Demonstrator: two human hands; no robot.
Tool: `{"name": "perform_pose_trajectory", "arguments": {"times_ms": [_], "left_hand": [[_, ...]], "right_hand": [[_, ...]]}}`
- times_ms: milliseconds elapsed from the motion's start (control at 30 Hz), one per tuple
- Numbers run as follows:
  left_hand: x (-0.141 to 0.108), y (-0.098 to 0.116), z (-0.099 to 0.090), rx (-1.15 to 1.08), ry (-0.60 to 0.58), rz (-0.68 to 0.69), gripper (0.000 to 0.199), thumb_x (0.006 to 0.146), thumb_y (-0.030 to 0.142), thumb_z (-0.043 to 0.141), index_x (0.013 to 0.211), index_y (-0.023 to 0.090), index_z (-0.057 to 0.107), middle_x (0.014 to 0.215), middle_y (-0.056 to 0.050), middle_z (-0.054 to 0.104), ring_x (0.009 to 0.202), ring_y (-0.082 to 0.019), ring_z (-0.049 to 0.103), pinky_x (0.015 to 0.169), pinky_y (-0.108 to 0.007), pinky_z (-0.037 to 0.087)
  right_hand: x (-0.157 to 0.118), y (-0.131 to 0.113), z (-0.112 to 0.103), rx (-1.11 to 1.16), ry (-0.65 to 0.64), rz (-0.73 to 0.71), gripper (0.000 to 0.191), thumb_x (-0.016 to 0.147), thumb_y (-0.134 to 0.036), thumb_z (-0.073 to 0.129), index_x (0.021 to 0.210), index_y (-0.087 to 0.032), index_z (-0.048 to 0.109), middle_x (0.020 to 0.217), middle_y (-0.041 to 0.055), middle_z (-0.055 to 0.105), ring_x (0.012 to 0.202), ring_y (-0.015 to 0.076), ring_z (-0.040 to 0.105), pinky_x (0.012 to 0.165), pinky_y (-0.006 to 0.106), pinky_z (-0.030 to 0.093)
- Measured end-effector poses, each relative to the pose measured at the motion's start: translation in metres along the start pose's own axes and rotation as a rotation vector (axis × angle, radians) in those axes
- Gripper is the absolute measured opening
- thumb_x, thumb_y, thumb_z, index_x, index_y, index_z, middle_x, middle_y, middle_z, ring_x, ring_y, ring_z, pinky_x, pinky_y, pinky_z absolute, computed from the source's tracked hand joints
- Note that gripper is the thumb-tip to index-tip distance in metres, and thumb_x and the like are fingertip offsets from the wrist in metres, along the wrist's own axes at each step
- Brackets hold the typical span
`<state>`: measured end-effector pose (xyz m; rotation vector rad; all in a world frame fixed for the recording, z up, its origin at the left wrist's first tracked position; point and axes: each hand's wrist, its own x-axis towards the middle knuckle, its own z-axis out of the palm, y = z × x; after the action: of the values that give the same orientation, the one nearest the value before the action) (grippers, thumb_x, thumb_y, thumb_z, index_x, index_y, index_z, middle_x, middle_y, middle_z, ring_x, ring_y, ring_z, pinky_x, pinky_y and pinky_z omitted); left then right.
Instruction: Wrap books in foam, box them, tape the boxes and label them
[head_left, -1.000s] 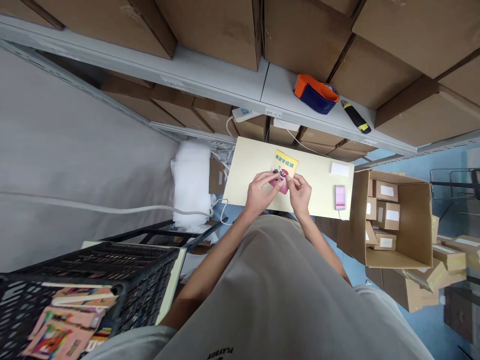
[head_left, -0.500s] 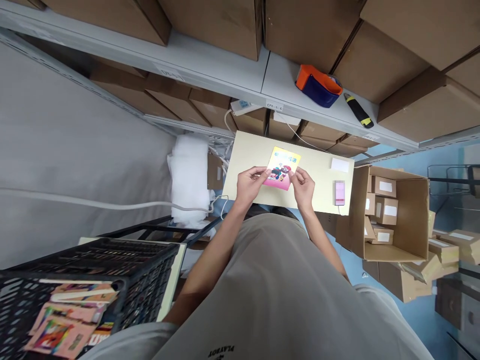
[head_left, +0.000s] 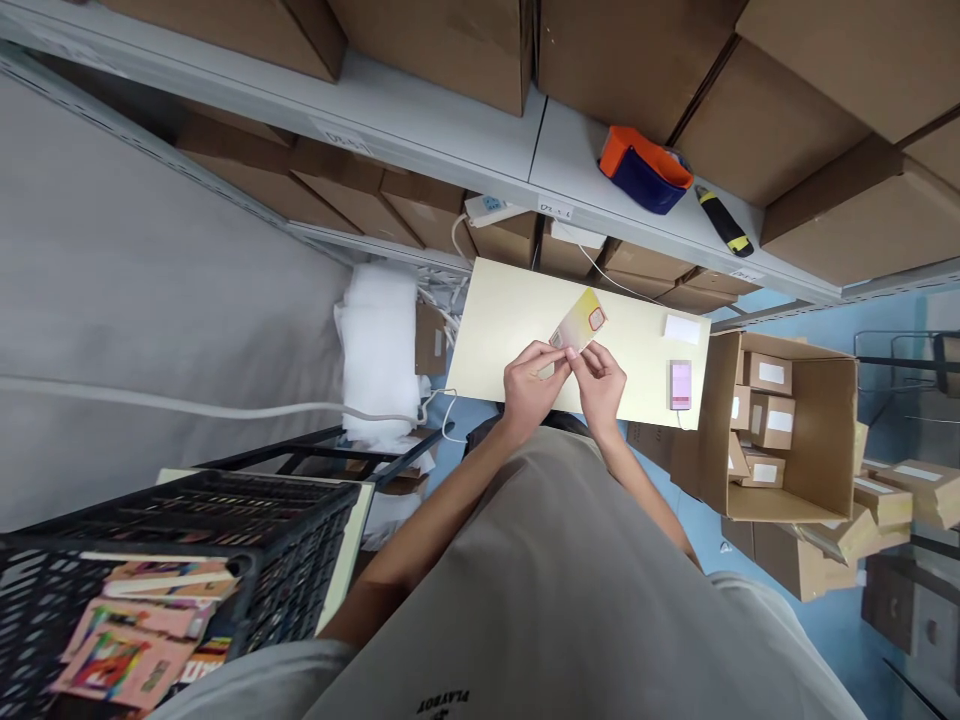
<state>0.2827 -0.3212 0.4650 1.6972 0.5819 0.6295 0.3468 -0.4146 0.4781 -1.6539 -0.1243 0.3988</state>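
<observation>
A thin booklet (head_left: 580, 321) with a yellow-to-pale printed back and a red-outlined mark is held tilted over the pale yellow table (head_left: 502, 300). Both hands grip its lower edge. My left hand (head_left: 534, 385) is closed, thumb and fingers pinching the lower left part. Close beside it, my right hand (head_left: 600, 385) pinches the lower right part, and the fingertips of the two hands nearly meet. The fingers cover the bottom of the booklet.
A phone (head_left: 680, 385) on a cable and a white slip (head_left: 681, 329) lie at the table's right end. An open carton (head_left: 821, 430) of small boxes stands to the right. At lower left is a black crate (head_left: 300, 560) with pink packets. Shelves hold an orange-and-blue tape dispenser (head_left: 646, 170) and a cutter (head_left: 724, 220).
The booklet has been turned over, from its cartoon cover to its paler back, and tilted. My hands have come together at its lower edge.
</observation>
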Motion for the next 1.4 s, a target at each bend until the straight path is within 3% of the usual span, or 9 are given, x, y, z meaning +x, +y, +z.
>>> {"name": "perform_pose_trajectory", "arguments": {"times_ms": [100,200,333,500,667,867,1067,1233,1400], "left_hand": [[0.006,-0.007,-0.006,-0.017,-0.074,0.012,0.021,0.101,0.045,0.079,0.105,0.028,0.091,0.102,-0.007,0.083,0.097,-0.023,0.078,0.094,-0.040,0.064],[0.020,-0.019,-0.020,-0.030,-0.008,-0.070,0.027,0.098,0.044,0.081,0.116,0.026,0.088,0.109,-0.008,0.083,0.097,-0.022,0.078,0.092,-0.038,0.065],[0.038,-0.036,-0.036,-0.126,-0.021,-0.275,0.052,0.086,0.057,0.091,0.123,0.021,0.086,0.115,-0.011,0.083,0.096,-0.023,0.077,0.082,-0.035,0.064],[0.040,-0.036,-0.036,-0.288,-0.092,-0.364,0.057,0.075,0.071,0.095,0.095,0.018,0.085,0.093,-0.008,0.083,0.083,-0.022,0.073,0.077,-0.035,0.062],[0.030,-0.020,-0.032,-0.205,-0.060,-0.274,0.048,0.080,0.066,0.094,0.089,0.020,0.083,0.088,-0.005,0.081,0.077,-0.018,0.070,0.073,-0.030,0.058],[0.029,-0.030,-0.031,-0.158,0.128,-0.236,0.042,0.085,0.062,0.091,0.092,0.021,0.084,0.089,-0.005,0.080,0.080,-0.018,0.074,0.073,-0.030,0.059],[0.018,-0.021,-0.021,-0.190,0.144,-0.102,0.038,0.090,0.059,0.090,0.096,0.021,0.086,0.092,-0.004,0.079,0.088,-0.019,0.080,0.086,-0.033,0.068],[0.001,-0.004,-0.015,-0.077,0.030,0.113,0.023,0.104,0.045,0.079,0.114,0.027,0.089,0.108,-0.007,0.082,0.115,-0.025,0.083,0.109,-0.044,0.067],[0.011,-0.014,-0.030,0.010,-0.051,0.111,0.029,0.103,0.044,0.080,0.125,0.026,0.087,0.117,-0.009,0.083,0.113,-0.025,0.081,0.103,-0.041,0.067]], "right_hand": [[0.009,-0.001,-0.007,-0.021,-0.027,0.017,0.056,0.091,-0.074,0.078,0.107,-0.021,0.079,0.094,0.0074,0.086,0.092,0.0252,0.081,0.084,0.037,0.068],[0.016,-0.004,-0.015,-0.065,-0.057,0.030,0.058,0.090,-0.077,0.075,0.101,-0.020,0.077,0.076,0.0021,0.077,0.076,0.0206,0.073,0.071,0.032,0.061],[0.022,-0.008,-0.023,-0.090,-0.103,0.045,0.058,0.089,-0.076,0.075,0.104,-0.021,0.078,0.074,0.0001,0.074,0.071,0.0182,0.067,0.066,0.030,0.056],[0.024,-0.003,-0.026,-0.065,-0.130,0.039,0.057,0.090,-0.075,0.076,0.107,-0.020,0.079,0.079,0.0022,0.079,0.071,0.0185,0.068,0.066,0.030,0.056],[0.026,0.007,-0.025,-0.091,-0.095,0.027,0.059,0.093,-0.075,0.075,0.111,-0.019,0.079,0.097,0.0084,0.087,0.085,0.0240,0.078,0.073,0.033,0.062],[0.017,-0.004,-0.022,-0.237,0.087,-0.235,0.047,0.105,-0.059,0.069,0.137,-0.025,0.077,0.156,0.0155,0.074,0.130,0.0293,0.077,0.106,0.047,0.064],[-0.006,-0.007,-0.002,-0.199,-0.121,-0.165,0.044,0.104,-0.058,0.072,0.135,-0.026,0.081,0.142,0.0114,0.083,0.128,0.0287,0.079,0.101,0.044,0.068],[-0.009,0.000,0.006,-0.083,-0.078,-0.129,0.048,0.098,-0.062,0.080,0.128,-0.024,0.081,0.132,0.0110,0.086,0.118,0.0276,0.082,0.099,0.043,0.069],[0.004,0.005,-0.011,-0.023,-0.059,-0.047,0.052,0.097,-0.072,0.076,0.112,-0.022,0.081,0.112,0.0106,0.089,0.102,0.0268,0.084,0.092,0.041,0.069]]}}
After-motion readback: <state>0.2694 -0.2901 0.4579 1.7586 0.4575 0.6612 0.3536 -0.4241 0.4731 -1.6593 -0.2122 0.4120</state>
